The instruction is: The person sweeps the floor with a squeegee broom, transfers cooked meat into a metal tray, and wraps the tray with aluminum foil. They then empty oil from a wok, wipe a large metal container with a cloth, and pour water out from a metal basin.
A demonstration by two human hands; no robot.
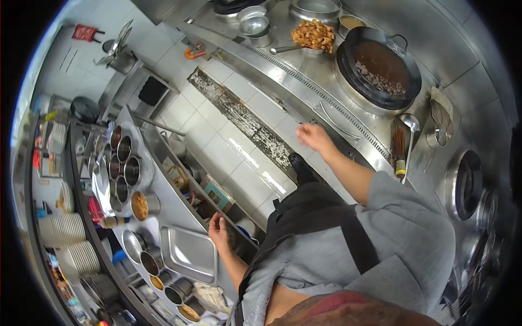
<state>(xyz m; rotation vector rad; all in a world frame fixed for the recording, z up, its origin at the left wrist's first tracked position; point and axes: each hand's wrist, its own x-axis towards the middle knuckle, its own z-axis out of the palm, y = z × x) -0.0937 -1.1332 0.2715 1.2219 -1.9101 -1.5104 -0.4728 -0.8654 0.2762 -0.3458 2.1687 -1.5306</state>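
Observation:
My left hand (218, 232) is beside the edge of the steel counter, close to a rectangular metal tray (189, 253). Its fingers look loosely extended, holding nothing I can see. My right hand (316, 138) hangs in the air above the floor, in front of the stove edge, slightly blurred. Its fingers are loosely bent and apart, with nothing visible in them. Nearest to it on the stove side is a curved metal bar (338, 124). Farther back, a black wok (348, 70) contains brown liquid with pale pieces at one side.
Fried pieces (314, 36) are heaped on a handled strainer beside the wok. A ladle (411, 124) and a bamboo brush (399, 144) lie at its right. Several metal pots (132, 169) and stacked plates (62, 229) are on the left. A dark floor channel (239, 117) crosses the tiles.

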